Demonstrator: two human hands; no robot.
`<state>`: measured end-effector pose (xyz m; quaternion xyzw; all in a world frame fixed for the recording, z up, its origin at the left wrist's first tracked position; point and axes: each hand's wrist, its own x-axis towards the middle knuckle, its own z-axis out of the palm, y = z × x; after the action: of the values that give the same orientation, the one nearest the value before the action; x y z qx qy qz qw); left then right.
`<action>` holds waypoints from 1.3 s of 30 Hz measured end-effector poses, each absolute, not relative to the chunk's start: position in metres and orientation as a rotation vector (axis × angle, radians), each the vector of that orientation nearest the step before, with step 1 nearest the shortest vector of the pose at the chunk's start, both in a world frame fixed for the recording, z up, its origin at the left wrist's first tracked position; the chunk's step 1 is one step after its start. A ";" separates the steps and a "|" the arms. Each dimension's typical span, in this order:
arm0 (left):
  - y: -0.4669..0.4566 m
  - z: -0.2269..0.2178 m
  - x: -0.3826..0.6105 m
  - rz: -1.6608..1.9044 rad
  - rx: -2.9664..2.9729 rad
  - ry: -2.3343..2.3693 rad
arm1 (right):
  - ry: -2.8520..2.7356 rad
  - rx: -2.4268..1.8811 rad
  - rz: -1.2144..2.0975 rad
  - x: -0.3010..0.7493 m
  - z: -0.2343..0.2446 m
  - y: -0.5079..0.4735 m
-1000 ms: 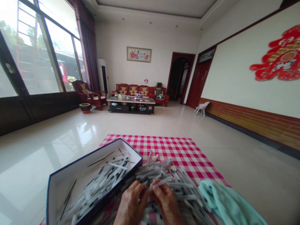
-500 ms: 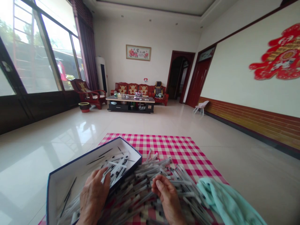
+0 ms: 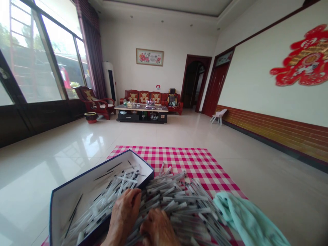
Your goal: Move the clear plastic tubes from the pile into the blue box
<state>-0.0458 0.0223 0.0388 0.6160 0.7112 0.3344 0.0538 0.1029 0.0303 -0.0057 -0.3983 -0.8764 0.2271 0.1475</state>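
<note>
Clear plastic pens (image 3: 179,201) under L hand (image 3: 124,213), R hand (image 3: 157,228); grip prob. loose, can't tell.

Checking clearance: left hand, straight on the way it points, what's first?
The left hand points forward and to the right; loose clear plastic pens lie right at its fingertips, so those come first. The corner of the navy-edged box looks next, though depth is unclear.
</note>
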 end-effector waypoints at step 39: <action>0.028 0.025 -0.020 1.573 0.810 1.267 | -1.064 -0.746 1.596 0.160 0.013 0.058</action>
<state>-0.0199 0.0284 0.0247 0.3296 0.5158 0.6402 0.4642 0.1601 0.0581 0.0131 -0.3107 -0.4431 0.6643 0.5156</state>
